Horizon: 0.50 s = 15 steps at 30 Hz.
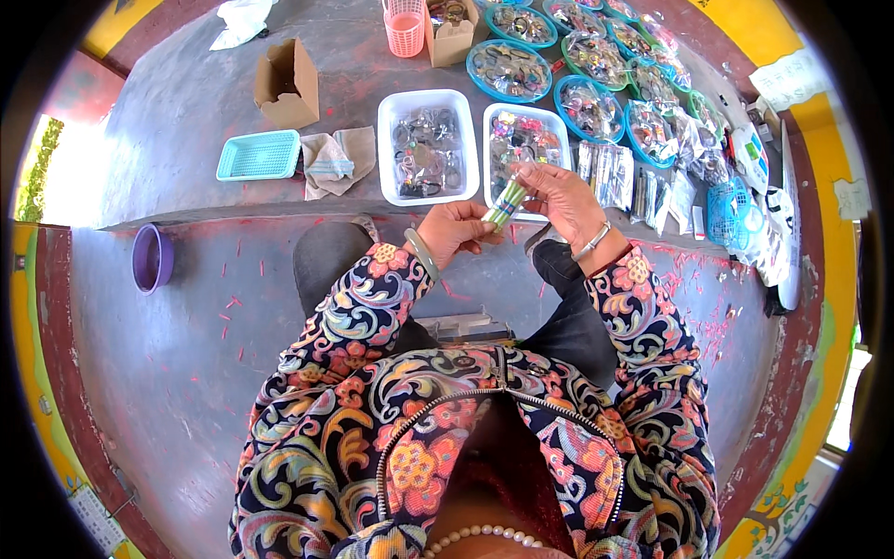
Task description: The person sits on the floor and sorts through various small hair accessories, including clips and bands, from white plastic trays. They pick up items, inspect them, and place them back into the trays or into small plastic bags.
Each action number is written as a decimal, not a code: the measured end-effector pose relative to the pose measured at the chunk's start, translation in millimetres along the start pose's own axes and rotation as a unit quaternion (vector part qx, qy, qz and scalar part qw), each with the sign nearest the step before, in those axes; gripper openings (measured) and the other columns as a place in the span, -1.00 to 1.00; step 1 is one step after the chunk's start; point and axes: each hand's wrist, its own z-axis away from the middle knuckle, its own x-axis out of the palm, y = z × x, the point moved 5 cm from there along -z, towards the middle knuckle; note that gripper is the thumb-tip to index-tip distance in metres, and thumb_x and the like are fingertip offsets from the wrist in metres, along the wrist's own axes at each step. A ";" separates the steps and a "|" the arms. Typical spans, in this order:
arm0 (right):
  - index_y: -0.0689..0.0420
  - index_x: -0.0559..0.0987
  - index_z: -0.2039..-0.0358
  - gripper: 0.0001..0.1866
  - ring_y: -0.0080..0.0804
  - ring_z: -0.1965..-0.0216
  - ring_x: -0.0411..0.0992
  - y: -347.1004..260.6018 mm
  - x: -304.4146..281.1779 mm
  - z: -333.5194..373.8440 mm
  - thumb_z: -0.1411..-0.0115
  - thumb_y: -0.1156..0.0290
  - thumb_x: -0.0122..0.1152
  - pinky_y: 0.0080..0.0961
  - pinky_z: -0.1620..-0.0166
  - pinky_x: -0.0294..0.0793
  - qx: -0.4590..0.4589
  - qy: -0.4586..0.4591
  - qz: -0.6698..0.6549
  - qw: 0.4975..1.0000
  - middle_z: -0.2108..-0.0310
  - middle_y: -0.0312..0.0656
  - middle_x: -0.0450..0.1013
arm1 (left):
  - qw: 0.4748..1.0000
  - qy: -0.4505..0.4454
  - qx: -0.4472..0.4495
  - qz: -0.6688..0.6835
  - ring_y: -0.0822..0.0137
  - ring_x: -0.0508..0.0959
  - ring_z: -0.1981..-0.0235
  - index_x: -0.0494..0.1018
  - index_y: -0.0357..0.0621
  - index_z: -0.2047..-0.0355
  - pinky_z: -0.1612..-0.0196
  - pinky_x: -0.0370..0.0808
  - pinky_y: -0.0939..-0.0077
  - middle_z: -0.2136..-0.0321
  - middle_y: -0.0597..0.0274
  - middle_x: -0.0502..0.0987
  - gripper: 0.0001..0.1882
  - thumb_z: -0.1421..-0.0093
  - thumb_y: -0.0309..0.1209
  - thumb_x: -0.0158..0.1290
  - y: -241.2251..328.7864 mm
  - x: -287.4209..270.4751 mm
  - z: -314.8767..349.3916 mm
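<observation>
Between my two hands is a small green-and-white striped bundle [505, 206], slim and tilted; its exact kind is too small to make out. My left hand [454, 231] pinches its lower end with thumb and fingers. At the upper end, the fingers of my right hand [561, 197] close round it. Just beyond stand two white plastic trays: the left tray [384, 149] holds dark items in clear bags, and the right tray [489, 116] holds small colourful bagged items, its near edge partly hidden by my right hand.
Several blue and green round baskets [510, 97] of bagged goods fill the far right. Flat packets [605, 174] lie nearer. Leftward are a cloth [340, 160], a turquoise basket [259, 177], a cardboard box [296, 102] and a pink basket [404, 33]. A purple basin [166, 259] is on the floor.
</observation>
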 end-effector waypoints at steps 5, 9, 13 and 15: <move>0.19 0.52 0.36 -0.74 -0.60 0.43 0.37 -4.5 -1.8 0.4 -0.08 0.24 0.08 -0.64 0.32 0.34 -0.038 0.021 0.034 0.998 0.43 -0.29 0.46 | 1.000 -0.003 -0.003 0.025 0.31 0.53 0.31 0.34 -0.32 0.24 0.55 0.33 0.78 0.35 0.14 0.48 -0.78 -0.06 -0.58 -0.04 4.2 3.0 2.6; 0.20 0.52 0.36 -0.70 -0.59 0.44 0.39 -14.4 -2.9 2.1 -0.11 0.21 0.04 -0.67 0.35 0.35 -0.057 0.005 0.093 0.994 0.45 -0.28 0.46 | 0.996 0.000 -0.018 0.084 0.28 0.53 0.29 0.33 -0.35 0.22 0.45 0.44 0.77 0.31 0.09 0.46 -0.77 -0.05 -0.64 -0.07 8.0 4.4 5.3; 0.22 0.52 0.37 -0.68 -0.58 0.47 0.42 -22.3 -2.4 0.5 -0.11 0.18 0.03 -0.69 0.42 0.37 -0.090 -0.007 0.207 0.974 0.48 -0.26 0.48 | 0.995 0.041 -0.014 0.093 0.27 0.52 0.29 0.32 -0.36 0.20 0.36 0.48 0.74 0.31 0.07 0.45 -0.75 -0.06 -0.66 -0.10 8.0 1.8 6.0; 0.22 0.53 0.38 -0.67 -0.58 0.49 0.43 -24.2 -4.7 -1.4 -0.10 0.17 0.04 -0.70 0.45 0.37 -0.101 -0.023 0.242 0.965 0.50 -0.25 0.48 | 0.996 0.025 -0.011 0.082 0.28 0.50 0.28 0.34 -0.35 0.22 0.24 0.47 0.64 0.29 0.12 0.45 -0.76 -0.05 -0.64 -0.08 6.0 -1.6 2.9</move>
